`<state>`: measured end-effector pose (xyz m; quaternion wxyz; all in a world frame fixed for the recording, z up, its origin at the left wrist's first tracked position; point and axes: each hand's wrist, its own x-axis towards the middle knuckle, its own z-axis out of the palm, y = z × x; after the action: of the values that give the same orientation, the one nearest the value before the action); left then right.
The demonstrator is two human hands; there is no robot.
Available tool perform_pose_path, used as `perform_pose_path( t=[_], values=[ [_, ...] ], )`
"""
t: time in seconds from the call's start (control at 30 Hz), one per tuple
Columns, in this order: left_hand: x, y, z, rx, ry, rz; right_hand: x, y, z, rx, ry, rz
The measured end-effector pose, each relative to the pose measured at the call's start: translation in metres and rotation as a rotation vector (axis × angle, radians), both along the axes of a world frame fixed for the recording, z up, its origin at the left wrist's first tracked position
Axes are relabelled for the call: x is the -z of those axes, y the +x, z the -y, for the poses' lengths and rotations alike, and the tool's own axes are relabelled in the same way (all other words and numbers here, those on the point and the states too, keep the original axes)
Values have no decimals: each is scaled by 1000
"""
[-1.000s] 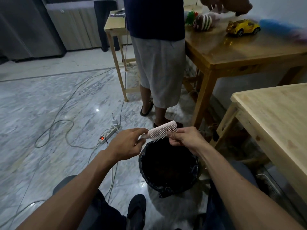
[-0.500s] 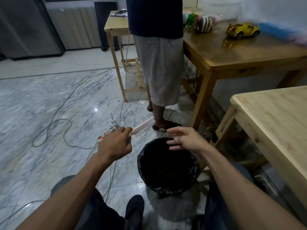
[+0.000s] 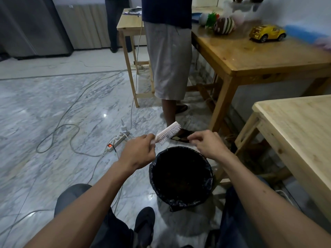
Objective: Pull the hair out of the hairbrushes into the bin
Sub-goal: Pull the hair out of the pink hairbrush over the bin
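Two hands: both bare, held out over the far rim of the bin, left and right of each other with a gap between them.
Left hand: closed in a fist around the handle of the hairbrush, knuckles up.
Hairbrush: white, slanting up and away to the right from the left fist; the bristles face down and to the right. It hangs above the far left edge of the bin. Whether any hair is caught in the bristles is too fine to tell.
Right hand: loosely curled, fingers drawn together and pointing left toward the brush head, just short of it and not touching. Whether strands are pinched in the fingertips cannot be told.
Bin: round, lined with a black bag, standing on the marble floor between the person's knees. The inside is dark, with brownish matter at the bottom.
Power strip: on the floor to the left of the bin, its switch glowing red, cables trailing off.
Pale table: to the right of the bin.
Darker table: farther back, with a yellow toy car on it.
Standing person: in grey shorts, beside the darker table, beyond the bin.
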<state>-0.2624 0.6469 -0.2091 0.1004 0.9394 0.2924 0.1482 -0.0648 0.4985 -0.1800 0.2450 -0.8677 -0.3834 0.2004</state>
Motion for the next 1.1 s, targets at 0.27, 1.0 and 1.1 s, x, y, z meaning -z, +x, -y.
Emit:
perform_pose_path(
  t=[0.27,1.0,1.1],
  values=[
    [-4,8,8,-12,-185,83,-2,0,0,87,105,-141],
    [-56,33,53,100,-429,238,-62,-4,-5,335,667,-818],
    [-63,39,59,124,-378,243,-76,0,4,362,706,-732]
  ],
)
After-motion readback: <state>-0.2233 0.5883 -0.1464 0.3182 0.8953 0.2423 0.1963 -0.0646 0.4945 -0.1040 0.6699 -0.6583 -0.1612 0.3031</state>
